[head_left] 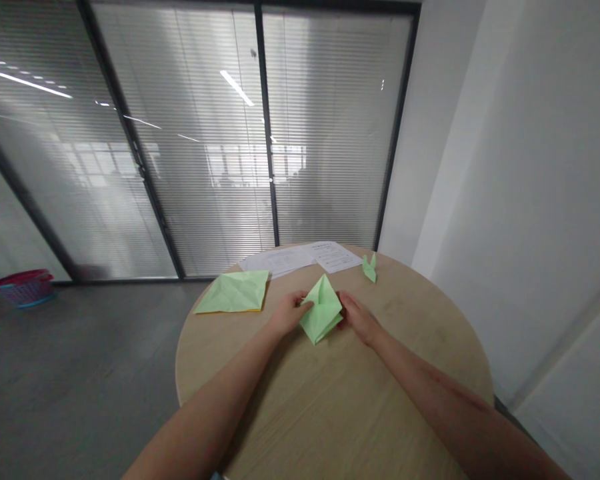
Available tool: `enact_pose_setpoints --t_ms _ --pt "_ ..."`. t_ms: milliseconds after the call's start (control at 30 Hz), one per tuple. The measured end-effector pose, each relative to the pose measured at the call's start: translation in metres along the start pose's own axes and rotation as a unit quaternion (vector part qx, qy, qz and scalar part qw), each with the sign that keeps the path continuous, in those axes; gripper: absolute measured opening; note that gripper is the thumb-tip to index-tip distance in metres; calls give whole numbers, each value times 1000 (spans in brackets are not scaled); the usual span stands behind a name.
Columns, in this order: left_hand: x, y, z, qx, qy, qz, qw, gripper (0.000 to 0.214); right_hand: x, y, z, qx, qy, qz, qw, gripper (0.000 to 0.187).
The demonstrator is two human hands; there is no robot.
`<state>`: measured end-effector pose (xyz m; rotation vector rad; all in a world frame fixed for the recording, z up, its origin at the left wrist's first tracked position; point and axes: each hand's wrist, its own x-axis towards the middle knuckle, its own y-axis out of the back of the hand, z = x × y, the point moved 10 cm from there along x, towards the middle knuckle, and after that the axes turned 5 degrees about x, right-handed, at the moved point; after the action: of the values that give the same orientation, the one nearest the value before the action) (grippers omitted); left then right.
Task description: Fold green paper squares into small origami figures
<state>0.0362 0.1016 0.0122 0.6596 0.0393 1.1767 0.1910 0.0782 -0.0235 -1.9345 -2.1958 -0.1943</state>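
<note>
Paper, light green and folded into a layered diamond, sits over the middle of the round wooden table in the head view, one tip pointing away from the person and one toward them. The left hand pinches its left edge, thumb on the near face and fingers going behind. The right hand is at the right corner, its fingers curled and partly hidden by the folds; whether they pinch or only touch, I cannot tell.

Beyond the left hand lies a wide light green sheet with a thin orange-yellow edge showing along its side. Printed white pages overlap near the far rim, just past the diamond's upper tip. To their right is a small green folded figure with two points sticking up, apart from the right hand.

The left forearm and right forearm cross the table's near part and hide some of its surface. Past the far rim rises a glass partition with blinds and dark frames; a white wall stands on the right. At far left, a red-and-blue basket rests on the grey floor.
</note>
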Motion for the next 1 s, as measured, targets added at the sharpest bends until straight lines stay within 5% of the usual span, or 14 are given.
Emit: enact_pose_setpoints --t_ms 133,333,700,1000 --pt "1 3 -9 4 28 14 999 42 2 -5 9 93 -37 -22 995 47" --pt "1 8 -10 40 38 28 998 41 0 -8 7 72 -41 -41 996 43" --pt "-10 -22 4 85 5 -91 992 44 -2 -13 -6 83 -16 -56 995 45" --pt "-13 -21 16 140 -8 -90 986 45 -4 -20 -6 66 -19 -89 994 44"
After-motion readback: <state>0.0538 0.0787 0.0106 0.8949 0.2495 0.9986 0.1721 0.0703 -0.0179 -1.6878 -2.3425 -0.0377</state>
